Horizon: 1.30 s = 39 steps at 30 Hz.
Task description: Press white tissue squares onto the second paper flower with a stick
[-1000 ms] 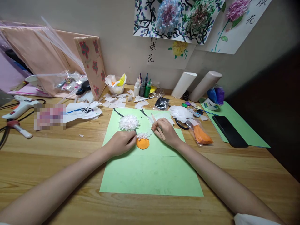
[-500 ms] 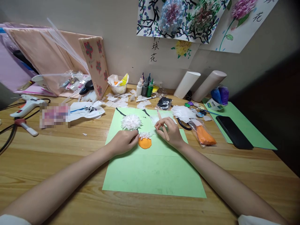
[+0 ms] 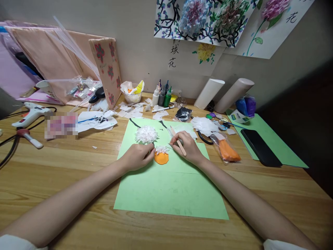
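Note:
A green sheet of paper [image 3: 171, 194] lies in front of me. On it a fluffy white paper flower [image 3: 146, 134] sits at the upper left, and below it is a flat orange clay disc [image 3: 161, 158] with white paper petals [image 3: 161, 150] along its top edge. My left hand [image 3: 136, 157] rests at the disc's left side, fingertips pinched together by the petals; what they grip, if anything, is hidden. In my right hand [image 3: 188, 147] a flat wooden craft stick [image 3: 181, 147] is held at a slant, with the fingertips close to the petals' right side.
White paper scraps [image 3: 135, 110] and paint bottles [image 3: 161, 97] are behind the sheet. To the right lie white tissue [image 3: 205, 125], a bag of orange clay [image 3: 228, 150] and a black phone [image 3: 261, 147]. A glue gun [image 3: 31, 114] with cords lies left.
My right hand has shifted slightly left towards the petals, the stick tilting over more with it. My left hand stays at the disc. The whole view has moved a little.

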Each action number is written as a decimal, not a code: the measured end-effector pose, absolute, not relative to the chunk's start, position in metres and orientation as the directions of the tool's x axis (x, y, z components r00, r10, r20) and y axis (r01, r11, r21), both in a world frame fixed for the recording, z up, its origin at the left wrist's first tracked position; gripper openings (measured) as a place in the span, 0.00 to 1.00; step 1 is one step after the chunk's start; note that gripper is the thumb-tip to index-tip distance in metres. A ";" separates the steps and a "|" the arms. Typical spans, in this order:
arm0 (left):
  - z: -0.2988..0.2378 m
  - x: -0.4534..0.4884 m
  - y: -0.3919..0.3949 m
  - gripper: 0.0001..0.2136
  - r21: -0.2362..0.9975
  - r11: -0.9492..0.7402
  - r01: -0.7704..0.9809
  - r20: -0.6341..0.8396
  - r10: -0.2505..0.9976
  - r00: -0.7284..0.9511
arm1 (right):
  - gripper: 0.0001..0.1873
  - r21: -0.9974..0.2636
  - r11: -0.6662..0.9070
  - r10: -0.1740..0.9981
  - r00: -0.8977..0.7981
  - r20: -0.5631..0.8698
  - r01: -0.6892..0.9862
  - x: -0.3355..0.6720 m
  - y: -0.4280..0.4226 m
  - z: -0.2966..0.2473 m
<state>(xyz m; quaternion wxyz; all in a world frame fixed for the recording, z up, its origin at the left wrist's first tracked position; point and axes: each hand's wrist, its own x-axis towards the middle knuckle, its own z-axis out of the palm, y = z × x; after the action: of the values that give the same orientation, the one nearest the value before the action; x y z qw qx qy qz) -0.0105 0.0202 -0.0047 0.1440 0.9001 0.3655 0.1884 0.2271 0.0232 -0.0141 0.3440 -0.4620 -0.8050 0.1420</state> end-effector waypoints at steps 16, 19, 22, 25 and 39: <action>-0.004 -0.014 0.015 0.06 0.550 -0.753 0.362 0.413 0.622 0.665 | 0.08 -0.781 0.562 0.821 -0.299 0.487 0.271 0.187 -0.018 0.003; -0.004 -0.015 0.015 0.04 0.578 -0.761 0.293 0.458 0.600 0.655 | 0.06 -0.765 0.595 0.796 -0.307 0.521 0.245 0.190 -0.019 0.001; -0.001 -0.016 0.015 0.03 0.640 -0.726 0.251 0.425 0.607 0.672 | 0.10 -0.689 0.676 0.733 -0.332 0.594 0.261 0.197 -0.017 -0.003; 0.001 -0.015 0.015 0.02 0.682 -0.683 0.260 0.359 0.623 0.695 | 0.20 -0.577 0.785 0.614 -0.406 0.677 0.225 0.202 -0.015 -0.007; 0.002 -0.013 0.015 0.02 0.638 -0.680 0.360 0.289 0.646 0.707 | 0.19 -0.482 0.837 0.529 -0.601 0.599 0.257 0.201 -0.009 -0.013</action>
<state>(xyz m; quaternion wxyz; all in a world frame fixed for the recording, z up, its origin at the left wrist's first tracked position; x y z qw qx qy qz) -0.0127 0.0151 0.0025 0.2798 0.8804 0.2857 0.2549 0.2008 -0.0094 -0.0133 0.3862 -0.2240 -0.8772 0.1763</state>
